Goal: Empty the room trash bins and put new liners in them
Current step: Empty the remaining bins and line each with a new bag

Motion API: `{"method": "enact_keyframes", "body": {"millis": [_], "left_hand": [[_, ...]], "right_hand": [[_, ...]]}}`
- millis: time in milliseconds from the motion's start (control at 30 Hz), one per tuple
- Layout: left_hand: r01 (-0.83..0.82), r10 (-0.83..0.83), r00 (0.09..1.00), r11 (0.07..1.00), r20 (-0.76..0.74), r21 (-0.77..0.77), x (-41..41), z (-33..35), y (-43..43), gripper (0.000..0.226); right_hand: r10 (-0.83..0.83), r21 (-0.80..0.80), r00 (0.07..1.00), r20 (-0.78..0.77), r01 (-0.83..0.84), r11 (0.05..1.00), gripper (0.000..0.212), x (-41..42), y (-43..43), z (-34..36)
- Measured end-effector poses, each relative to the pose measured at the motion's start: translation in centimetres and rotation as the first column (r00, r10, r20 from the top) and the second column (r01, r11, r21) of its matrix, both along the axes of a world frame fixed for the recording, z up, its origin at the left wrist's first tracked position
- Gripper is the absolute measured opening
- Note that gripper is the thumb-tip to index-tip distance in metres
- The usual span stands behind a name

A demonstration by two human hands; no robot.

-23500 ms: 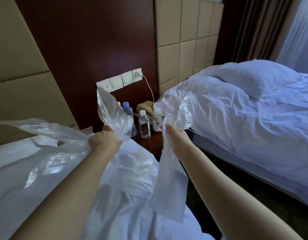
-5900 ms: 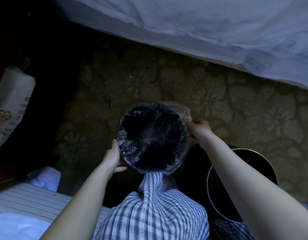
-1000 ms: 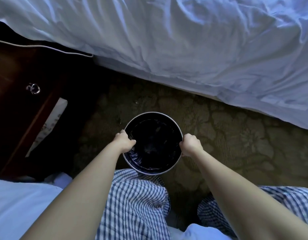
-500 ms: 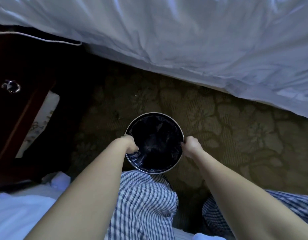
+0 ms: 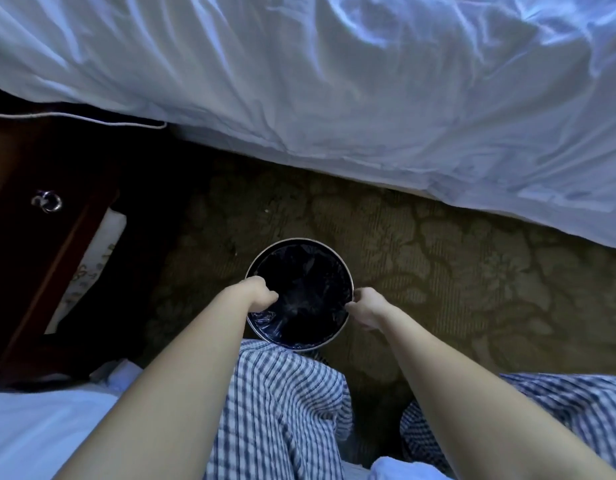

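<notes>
Our left grip (image 5: 260,292) curled over the left rim of the bin (image 5: 299,240), our right grip (image 5: 365,306) pinching the right rim, clear liner (image 5: 299,299) inside, carpet (image 5: 421,265) beneath, bed (image 5: 334,81) beyond

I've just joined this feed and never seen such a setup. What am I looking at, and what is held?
No machine here: a person wears one camera on the head, looking down at their own bare arms. The left hand and right hand grip opposite sides of the rim of a round bin. A thin plastic liner sits inside it. Underneath is patterned carpet, with a white bed sheet beyond and a dark nightstand at left.
</notes>
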State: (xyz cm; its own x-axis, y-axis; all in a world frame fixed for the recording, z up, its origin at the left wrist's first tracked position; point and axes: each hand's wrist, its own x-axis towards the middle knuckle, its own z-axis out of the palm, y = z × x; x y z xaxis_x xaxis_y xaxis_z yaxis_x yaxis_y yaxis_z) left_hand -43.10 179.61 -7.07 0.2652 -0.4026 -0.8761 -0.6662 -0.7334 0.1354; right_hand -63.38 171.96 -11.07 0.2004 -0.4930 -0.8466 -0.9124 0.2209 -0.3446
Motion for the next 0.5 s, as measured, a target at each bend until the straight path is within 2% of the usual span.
{"method": "enact_keyframes", "body": {"millis": [167, 267, 500], "left_hand": [[0.037, -0.032, 0.999, 0.98, 0.033, -0.193, -2.8, 5.5, 0.8, 0.051], [0.087, -0.08, 0.996, 0.967, 0.038, -0.241, -4.0, 9.4, 1.8, 0.051], [0.175, -0.123, 0.979, 0.918, 0.163, -0.356, -4.6, 19.1, 5.0, 0.045]], "right_hand": [[0.066, -0.15, 0.994, 0.086, -0.053, 0.987, 0.025, 0.2, -1.1, 5.9], [0.124, -0.23, 0.983, 0.134, -0.091, 0.969, 0.014, 0.7, -1.4, 10.3], [0.23, -0.421, 0.947, 0.224, -0.119, 0.899, 0.019, 2.6, 1.2, 19.9]]}}
